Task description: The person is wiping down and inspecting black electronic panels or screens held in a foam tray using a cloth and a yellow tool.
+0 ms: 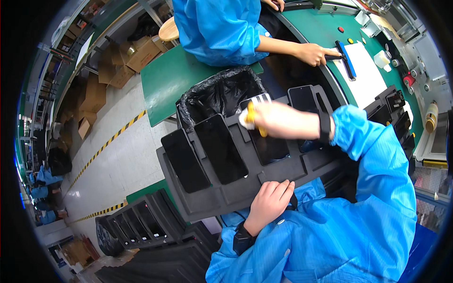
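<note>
A black tray [236, 198] with moulded slots lies tilted before me. In it is a row of dark-screened smartphones, including a far-left phone [185, 160], a second phone [221, 148] and a far-right phone [302, 98]. My right hand [273, 120], blurred by motion, is closed over the third phone [270, 150] and grips a small yellow-and-white wiping pad [247, 118]. The pad's exact kind is smeared; white stripes show at that phone's upper end. My left hand [272, 205] holds the tray's near edge, fingers together over the rim and thumb hidden.
Beyond the tray stands a bin lined with a black bag [222, 89]. Across from me a co-worker's hand [314, 54] holds a blue roller [347, 60] over a white sheet [365, 78] on a green bench. More phone trays [146, 219] are stacked at lower left; cardboard boxes [141, 54] lie behind.
</note>
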The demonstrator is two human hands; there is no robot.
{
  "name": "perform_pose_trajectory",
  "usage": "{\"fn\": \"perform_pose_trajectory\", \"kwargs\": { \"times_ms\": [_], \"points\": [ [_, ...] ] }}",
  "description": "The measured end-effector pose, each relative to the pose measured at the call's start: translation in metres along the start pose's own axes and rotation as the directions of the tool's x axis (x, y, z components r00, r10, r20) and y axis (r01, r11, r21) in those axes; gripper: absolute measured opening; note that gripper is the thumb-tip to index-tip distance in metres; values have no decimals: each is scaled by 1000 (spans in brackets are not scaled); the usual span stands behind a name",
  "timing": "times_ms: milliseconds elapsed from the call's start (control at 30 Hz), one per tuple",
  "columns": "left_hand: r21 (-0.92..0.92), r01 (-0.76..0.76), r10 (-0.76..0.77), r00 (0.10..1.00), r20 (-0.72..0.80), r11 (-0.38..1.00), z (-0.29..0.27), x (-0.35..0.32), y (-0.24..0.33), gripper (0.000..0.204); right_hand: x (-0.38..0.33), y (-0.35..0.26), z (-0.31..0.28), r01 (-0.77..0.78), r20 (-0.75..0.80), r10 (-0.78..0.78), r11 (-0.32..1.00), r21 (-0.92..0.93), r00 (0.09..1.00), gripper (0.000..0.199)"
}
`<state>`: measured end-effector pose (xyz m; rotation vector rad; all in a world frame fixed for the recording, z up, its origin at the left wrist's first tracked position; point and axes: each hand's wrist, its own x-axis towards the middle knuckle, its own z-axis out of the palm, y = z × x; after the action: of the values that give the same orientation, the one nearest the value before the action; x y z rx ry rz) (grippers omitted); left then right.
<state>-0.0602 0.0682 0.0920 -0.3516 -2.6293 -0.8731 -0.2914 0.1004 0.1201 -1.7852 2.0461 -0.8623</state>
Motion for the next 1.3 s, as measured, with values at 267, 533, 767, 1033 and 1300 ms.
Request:
{"fn": "perform_pose_trajectory", "kwargs": {
  "times_ms": [267,533,767,1033,1300],
  "points": [
    [-8,16,-16,1000,-15,1000,-2,-4,0,23,-41,-24,38,264,245,-264,964,30,933,8],
    [-1,19,-19,999,-37,1000,-3,-3,2,20,45,39,-17,104,-85,-142,930,-353,986,27],
    [-24,-15,15,1000,-1,1000,1,8,4,22,-20,22,-48,38,-147,-52,995,-95,988,16],
    [-11,27,-27,999,-37,1000,-1,1,1,20,-10,56,-34,61,-122,-73,993,-98,990,20],
    [-9,26,-27,1000,-4,1000,-2,5,0,18,-47,5,-13,160,138,-153,987,-36,978,20]
  ]
}}
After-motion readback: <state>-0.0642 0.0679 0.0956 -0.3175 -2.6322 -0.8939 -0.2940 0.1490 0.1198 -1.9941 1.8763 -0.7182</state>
